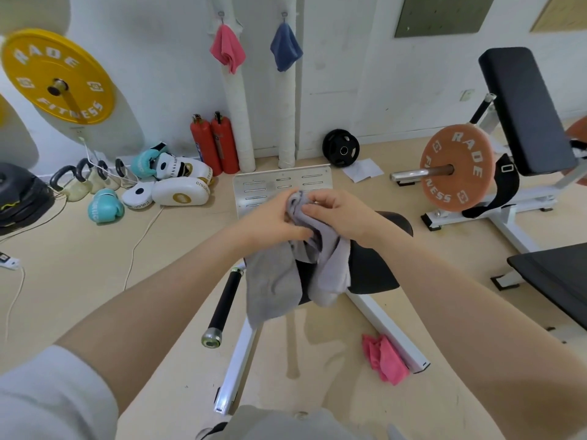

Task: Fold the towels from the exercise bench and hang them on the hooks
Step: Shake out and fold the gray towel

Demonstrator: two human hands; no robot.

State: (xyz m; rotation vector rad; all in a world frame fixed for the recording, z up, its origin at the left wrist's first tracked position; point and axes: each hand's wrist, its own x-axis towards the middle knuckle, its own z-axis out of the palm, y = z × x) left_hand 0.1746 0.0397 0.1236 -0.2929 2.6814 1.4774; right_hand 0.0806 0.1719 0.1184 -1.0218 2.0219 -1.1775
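A grey towel hangs bunched from both my hands above the black seat of the exercise bench. My left hand grips its upper edge, and my right hand pinches the cloth beside it. Two loose ends droop down over the seat. On the far wall a pink towel hangs from the left hook and a blue towel from the right hook. Another pink towel lies crumpled on the floor by the bench's white frame.
A black handle bar sticks out left of the bench. Two red fire extinguishers, boxing gloves and pads and kettlebells line the wall. An orange weight plate on a machine stands right; a second bench is at far right.
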